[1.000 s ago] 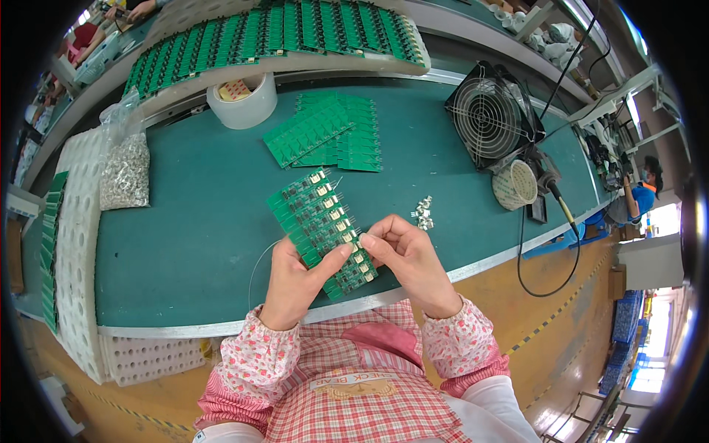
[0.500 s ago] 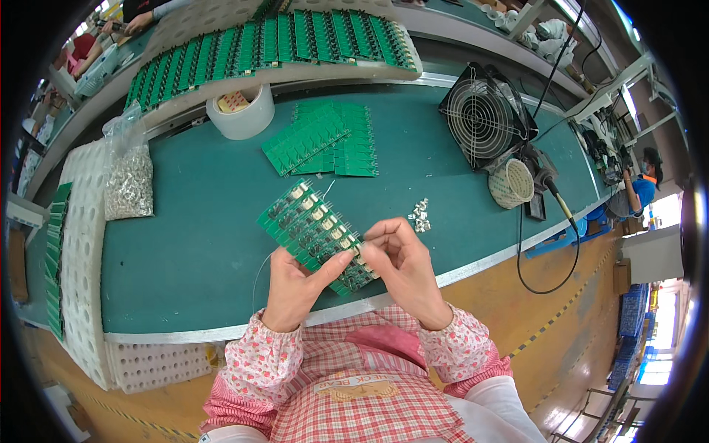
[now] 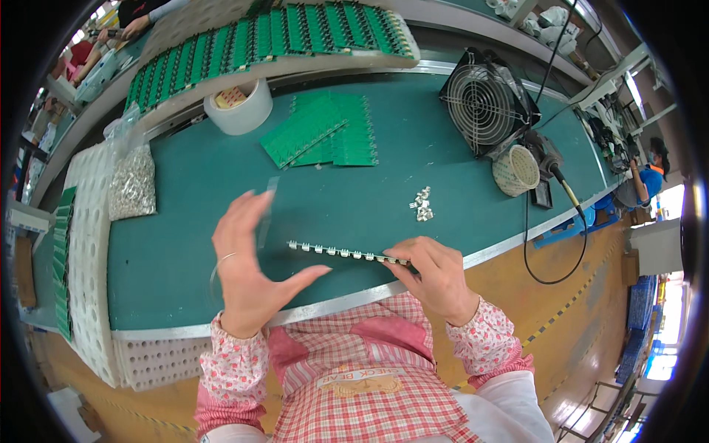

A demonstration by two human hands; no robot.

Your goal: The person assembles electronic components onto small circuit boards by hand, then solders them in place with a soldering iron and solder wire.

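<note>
My right hand (image 3: 436, 277) grips the right end of a circuit board panel (image 3: 343, 252) between thumb and fingers. The panel is seen almost edge-on above the table, with a row of small white and silvery parts along it. My left hand (image 3: 247, 262) is off the panel at its left, thumb and fingers spread apart. Beside its fingertips is a pale see-through strip (image 3: 269, 214); I cannot tell whether it touches them. A thin wire loop (image 3: 216, 275) shows at the left hand's outer side. Several small metal parts (image 3: 422, 204) lie loose on the table beyond my right hand.
Green boards (image 3: 325, 131) lie stacked at the back middle, near a tape roll (image 3: 240, 107). A foam rack (image 3: 281, 59) holds rows of boards behind. A bag of parts (image 3: 134, 181) sits left. A fan (image 3: 484, 103), a cardboard tube (image 3: 515, 171) and a soldering iron (image 3: 567, 188) stand right.
My left hand has let go of the panel, moved left and opened. My right hand has shifted slightly right and tipped the panel from face-up to nearly edge-on.
</note>
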